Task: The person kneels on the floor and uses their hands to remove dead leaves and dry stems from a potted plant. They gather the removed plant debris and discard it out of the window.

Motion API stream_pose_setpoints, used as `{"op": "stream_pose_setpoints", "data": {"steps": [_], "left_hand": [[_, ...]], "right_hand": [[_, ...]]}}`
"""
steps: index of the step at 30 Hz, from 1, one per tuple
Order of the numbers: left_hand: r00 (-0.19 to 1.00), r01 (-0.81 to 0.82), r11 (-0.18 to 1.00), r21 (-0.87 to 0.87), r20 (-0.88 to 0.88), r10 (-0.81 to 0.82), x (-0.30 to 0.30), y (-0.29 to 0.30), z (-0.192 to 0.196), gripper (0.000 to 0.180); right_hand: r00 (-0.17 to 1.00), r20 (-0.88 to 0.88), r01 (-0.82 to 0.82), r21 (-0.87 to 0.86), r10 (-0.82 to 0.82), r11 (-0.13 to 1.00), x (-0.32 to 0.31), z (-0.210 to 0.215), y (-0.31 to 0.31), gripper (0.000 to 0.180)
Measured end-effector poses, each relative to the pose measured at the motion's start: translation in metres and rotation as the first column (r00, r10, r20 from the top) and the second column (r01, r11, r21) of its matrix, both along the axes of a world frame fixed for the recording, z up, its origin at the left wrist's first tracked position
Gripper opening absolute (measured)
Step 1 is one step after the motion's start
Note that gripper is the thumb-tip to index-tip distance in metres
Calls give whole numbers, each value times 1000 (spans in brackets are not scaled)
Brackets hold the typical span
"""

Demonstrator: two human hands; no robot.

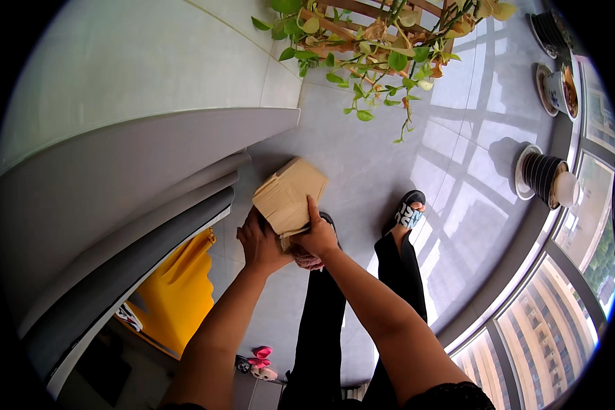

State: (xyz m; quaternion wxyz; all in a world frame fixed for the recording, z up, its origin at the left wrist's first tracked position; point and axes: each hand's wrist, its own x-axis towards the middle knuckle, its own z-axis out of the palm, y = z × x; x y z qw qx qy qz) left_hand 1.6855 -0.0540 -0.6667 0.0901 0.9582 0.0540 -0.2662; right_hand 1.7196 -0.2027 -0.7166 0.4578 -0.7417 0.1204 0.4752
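Looking down from the head view, both hands meet on a flat brown cardboard box (pixel 290 195), held in the air above the grey tiled floor (pixel 362 157). The right hand (pixel 317 236) has its fingers clamped over the near edge, thumb on top. The left hand (pixel 260 242) cups the underside, fingers closed around it. A leafy green potted plant (pixel 369 55) hangs ahead.

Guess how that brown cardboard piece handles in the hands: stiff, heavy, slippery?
The cardboard piece probably handles light: the right hand and left hand hold it up by its lower end alone. It looks fairly stiff, keeping flat faces unsupported, though its fold lines suggest it could buckle there. The matte surface probably isn't slippery.
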Motion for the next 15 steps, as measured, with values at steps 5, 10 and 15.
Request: {"op": "stream_pose_setpoints", "data": {"steps": [5,10,15], "left_hand": [[868,-376,922,-88,313,384,1,8,-25,108],[815,-577,816,20,80,574,35,12,-19,113],[712,-681,675,284,43,701,52,-15,17,121]], "right_hand": [[909,258,-361,91,328,928,73,7,41,97],[967,244,-67,-9,67,998,74,28,36,87],[846,-344,492,208,-408,846,26,38,-64,66]]}}
